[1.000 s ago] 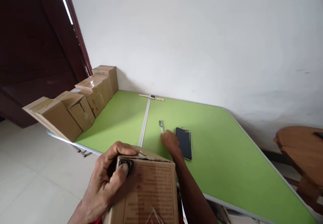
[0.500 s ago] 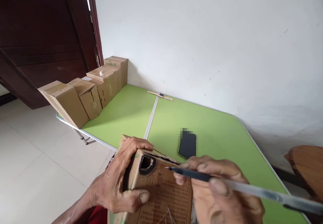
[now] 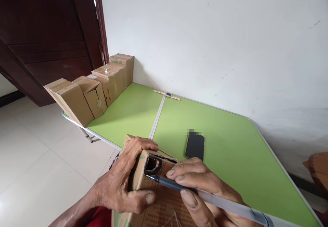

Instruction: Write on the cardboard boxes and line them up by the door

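Observation:
My left hand (image 3: 130, 179) grips the left end of a cardboard box (image 3: 159, 206), fingers over the top edge and thumb on the printed face. Near the box's upper corner is a small cut hole with a thick black border (image 3: 157, 167) drawn around it. Between its thumb and fingers, my right hand (image 3: 202, 189) pinches a pen (image 3: 171, 183) with a dark grip and clear barrel. The pen's tip meets the lower left of the black border. The box's lower part runs out of view.
A black smartphone (image 3: 195, 146) lies on the green folding table (image 3: 225, 145) beyond my right hand. A watch with a pink strap (image 3: 174, 97) rests by the wall. Several cardboard boxes (image 3: 77, 100) stand in a row along the left edge. A brown wooden seat (image 3: 319, 169) is at right.
My right hand has moved left, bringing the pen tip from right of the hole onto the black border's lower left. My left hand keeps its grip; the view has shifted slightly.

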`<state>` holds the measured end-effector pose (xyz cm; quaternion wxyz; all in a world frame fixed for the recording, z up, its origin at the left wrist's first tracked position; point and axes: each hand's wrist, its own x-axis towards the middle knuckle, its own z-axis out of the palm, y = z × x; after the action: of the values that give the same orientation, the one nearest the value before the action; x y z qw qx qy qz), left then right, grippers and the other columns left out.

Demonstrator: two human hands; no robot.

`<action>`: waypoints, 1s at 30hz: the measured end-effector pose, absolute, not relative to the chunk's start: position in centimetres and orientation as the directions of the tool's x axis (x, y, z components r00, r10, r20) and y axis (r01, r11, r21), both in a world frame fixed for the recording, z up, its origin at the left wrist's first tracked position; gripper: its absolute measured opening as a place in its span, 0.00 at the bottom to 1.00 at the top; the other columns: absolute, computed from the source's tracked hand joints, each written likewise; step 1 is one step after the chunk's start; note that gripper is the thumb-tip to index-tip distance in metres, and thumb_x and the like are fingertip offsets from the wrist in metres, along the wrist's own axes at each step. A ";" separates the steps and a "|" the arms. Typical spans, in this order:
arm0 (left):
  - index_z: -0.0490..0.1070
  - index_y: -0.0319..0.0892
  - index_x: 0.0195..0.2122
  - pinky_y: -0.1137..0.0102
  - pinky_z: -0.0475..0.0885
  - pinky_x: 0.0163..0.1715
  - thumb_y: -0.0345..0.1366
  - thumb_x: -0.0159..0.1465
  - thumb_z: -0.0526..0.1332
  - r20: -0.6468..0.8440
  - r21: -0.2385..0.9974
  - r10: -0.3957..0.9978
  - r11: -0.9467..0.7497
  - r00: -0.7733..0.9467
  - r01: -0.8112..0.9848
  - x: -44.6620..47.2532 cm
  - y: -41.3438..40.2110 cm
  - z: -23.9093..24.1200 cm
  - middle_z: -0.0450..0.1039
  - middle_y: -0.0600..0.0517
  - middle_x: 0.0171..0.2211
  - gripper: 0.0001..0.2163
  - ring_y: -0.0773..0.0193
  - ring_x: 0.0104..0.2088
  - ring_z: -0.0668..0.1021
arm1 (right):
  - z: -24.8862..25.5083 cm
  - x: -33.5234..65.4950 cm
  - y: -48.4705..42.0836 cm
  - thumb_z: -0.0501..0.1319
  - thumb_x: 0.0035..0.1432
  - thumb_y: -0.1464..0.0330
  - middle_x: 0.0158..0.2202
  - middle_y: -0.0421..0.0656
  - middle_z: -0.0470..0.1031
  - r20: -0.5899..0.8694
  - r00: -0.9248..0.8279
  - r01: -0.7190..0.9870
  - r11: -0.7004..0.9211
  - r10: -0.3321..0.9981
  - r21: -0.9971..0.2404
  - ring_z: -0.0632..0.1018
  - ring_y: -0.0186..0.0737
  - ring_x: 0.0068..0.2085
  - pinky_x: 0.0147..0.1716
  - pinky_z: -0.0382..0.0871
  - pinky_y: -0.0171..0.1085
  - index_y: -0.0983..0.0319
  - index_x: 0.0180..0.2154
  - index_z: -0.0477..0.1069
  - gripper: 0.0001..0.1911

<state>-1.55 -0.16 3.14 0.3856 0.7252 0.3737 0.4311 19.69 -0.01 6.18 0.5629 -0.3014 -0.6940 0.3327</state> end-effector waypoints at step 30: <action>0.71 0.57 0.64 0.45 0.66 0.69 0.67 0.60 0.64 0.127 0.971 0.988 -0.142 0.090 0.190 -2.1 -1.5 2.7 0.68 0.51 0.68 0.34 0.30 0.72 0.62 | -7.7 21.7 16.6 0.64 0.70 0.64 0.34 0.44 0.80 0.112 0.203 0.792 -0.096 0.973 -0.603 0.83 0.42 0.38 0.36 0.72 0.38 0.64 0.34 0.76 0.12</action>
<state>-2.11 -1.50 2.71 0.4323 0.5983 0.4922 0.4615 21.71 16.58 -7.69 0.2818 -0.7226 -0.6105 0.1607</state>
